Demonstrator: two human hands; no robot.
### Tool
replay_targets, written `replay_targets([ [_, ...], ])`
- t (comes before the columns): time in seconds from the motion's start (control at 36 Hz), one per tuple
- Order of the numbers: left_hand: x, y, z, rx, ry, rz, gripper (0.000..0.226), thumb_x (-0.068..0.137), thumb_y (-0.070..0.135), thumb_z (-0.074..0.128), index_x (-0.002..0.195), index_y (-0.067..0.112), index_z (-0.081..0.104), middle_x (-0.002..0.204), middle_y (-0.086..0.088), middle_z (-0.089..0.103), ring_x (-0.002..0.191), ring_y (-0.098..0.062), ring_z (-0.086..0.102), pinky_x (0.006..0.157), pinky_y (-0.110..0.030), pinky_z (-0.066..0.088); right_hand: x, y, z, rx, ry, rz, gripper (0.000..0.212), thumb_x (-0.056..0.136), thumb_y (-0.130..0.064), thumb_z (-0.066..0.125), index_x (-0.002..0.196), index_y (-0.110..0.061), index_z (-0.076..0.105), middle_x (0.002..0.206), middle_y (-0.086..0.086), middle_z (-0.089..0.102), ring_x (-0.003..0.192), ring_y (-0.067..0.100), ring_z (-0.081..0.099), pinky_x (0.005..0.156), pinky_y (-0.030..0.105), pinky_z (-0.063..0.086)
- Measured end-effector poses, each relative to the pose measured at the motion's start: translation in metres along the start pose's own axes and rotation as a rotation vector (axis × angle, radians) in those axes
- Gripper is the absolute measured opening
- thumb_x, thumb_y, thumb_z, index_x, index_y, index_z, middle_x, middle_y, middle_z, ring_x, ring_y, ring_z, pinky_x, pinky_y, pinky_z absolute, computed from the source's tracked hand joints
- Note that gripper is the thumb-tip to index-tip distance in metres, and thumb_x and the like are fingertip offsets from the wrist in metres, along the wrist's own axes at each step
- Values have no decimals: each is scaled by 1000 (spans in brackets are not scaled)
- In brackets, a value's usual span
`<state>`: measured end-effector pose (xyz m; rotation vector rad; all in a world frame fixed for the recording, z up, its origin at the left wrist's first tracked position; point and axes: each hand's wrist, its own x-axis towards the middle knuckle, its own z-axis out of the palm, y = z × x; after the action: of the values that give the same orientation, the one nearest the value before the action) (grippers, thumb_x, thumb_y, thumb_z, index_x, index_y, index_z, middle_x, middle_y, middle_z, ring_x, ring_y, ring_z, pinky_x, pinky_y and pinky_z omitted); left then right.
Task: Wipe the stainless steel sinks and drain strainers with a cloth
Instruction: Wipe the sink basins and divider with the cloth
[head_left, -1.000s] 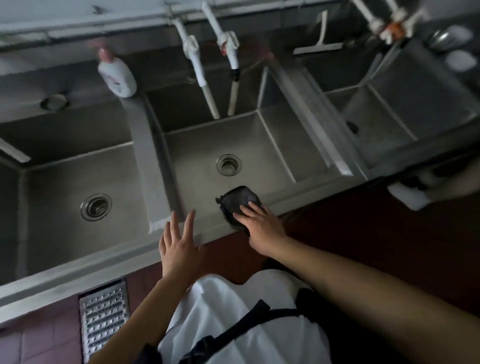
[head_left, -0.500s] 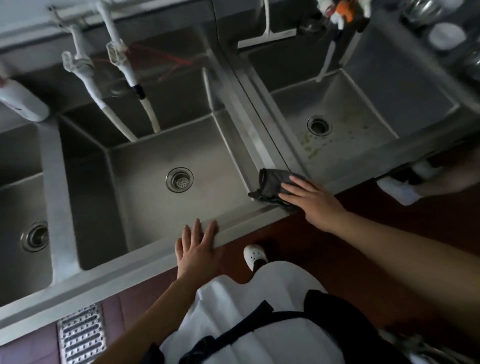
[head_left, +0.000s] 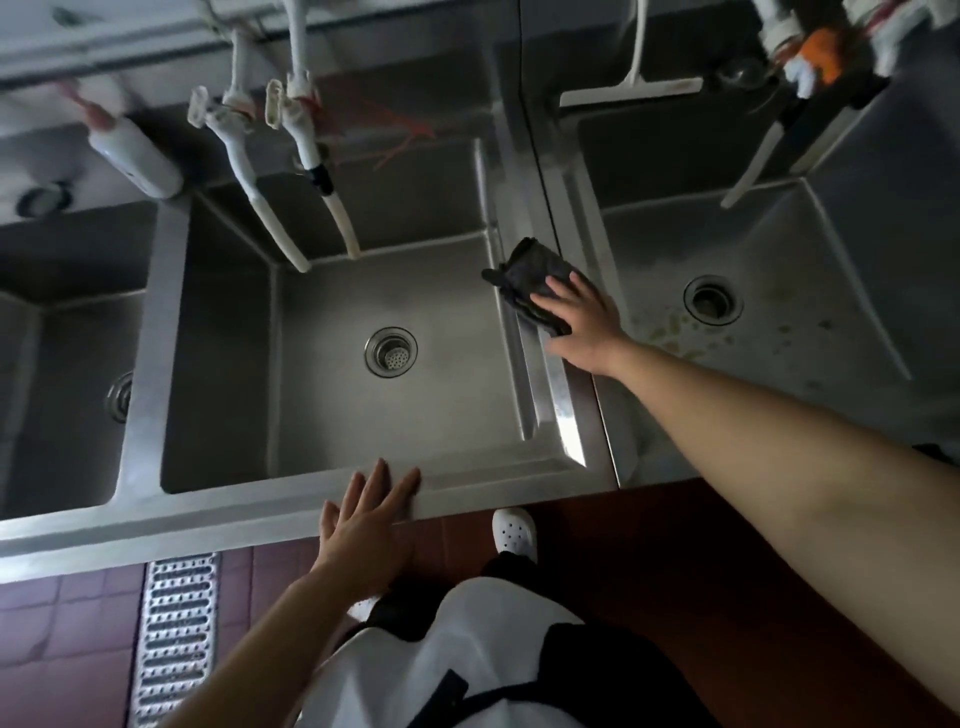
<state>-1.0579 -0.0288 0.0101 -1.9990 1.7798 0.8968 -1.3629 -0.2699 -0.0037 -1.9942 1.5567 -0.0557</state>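
Observation:
A dark cloth (head_left: 530, 275) lies on the steel divider (head_left: 558, 395) between the middle sink (head_left: 332, 415) and the right sink (head_left: 810, 332). My right hand (head_left: 582, 322) presses flat on the cloth with straight fingers. My left hand (head_left: 363, 525) rests open on the front rim of the middle sink. The middle sink's drain strainer (head_left: 390, 352) shows its perforated basket. Yellowish stains surround the right sink's drain (head_left: 712, 300). At the far left edge, a third sink's drain (head_left: 120, 397) is partly visible.
Two white taps (head_left: 270, 171) hang over the middle sink. A white pump bottle (head_left: 135, 156) stands at the back left, a squeegee (head_left: 631, 88) at the back right. A metal floor grate (head_left: 174, 639) lies in the red tiles. My white shoe (head_left: 514, 530) shows below the rim.
My right hand slid the cloth from the front rim, round the corner and back along the divider. The view shifted right. My left hand stayed on the front rim.

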Motion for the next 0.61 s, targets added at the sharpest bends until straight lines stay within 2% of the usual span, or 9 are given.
replay_targets([
  [0.06,-6,1,3,17,0,0,86,90,45,54,146,60,-9,164,10,-18,151,-21,-15,121,-56,1,3,0,6,-83,5,6,80,80,-53,58,153,-44,25,166,-12,5,152,12,-10,119,43,-3],
  [0.14,-12,-1,6,27,22,8,88,89,45,53,146,59,-11,164,10,-17,152,-20,-14,121,-54,2,-4,-1,18,-197,79,3,73,91,-50,53,154,-42,19,167,-10,1,153,15,-11,119,46,-4],
  [0.22,-12,-1,7,-3,55,-4,85,88,43,54,148,59,-5,165,11,-11,152,-19,-10,121,-52,3,-17,-10,27,-204,187,16,68,93,-35,53,155,-35,25,167,-6,9,154,19,-1,121,48,2],
  [0.33,-12,1,7,-19,77,-13,78,92,43,53,148,59,1,165,10,-6,152,-19,-7,120,-52,2,-50,-21,43,-177,290,48,64,92,-28,53,153,-31,32,165,-1,20,153,24,10,120,50,8],
  [0.42,-11,1,4,-10,60,-11,78,91,45,53,149,58,2,165,9,-4,152,-19,-4,120,-53,4,-82,-31,59,-163,322,99,65,89,-23,56,151,-27,39,164,1,24,153,26,13,119,52,10],
  [0.53,-8,4,-6,32,34,5,78,87,52,55,149,55,8,165,6,4,151,-25,7,117,-54,15,-125,-40,80,-141,329,143,65,85,-17,63,147,-23,46,162,2,30,152,28,18,116,56,15],
  [0.61,-3,3,-18,125,-33,50,76,88,62,49,151,53,7,164,3,6,149,-31,13,117,-58,12,-154,-42,91,-119,312,164,63,85,-12,63,145,-24,47,161,0,32,152,24,17,118,54,15],
])
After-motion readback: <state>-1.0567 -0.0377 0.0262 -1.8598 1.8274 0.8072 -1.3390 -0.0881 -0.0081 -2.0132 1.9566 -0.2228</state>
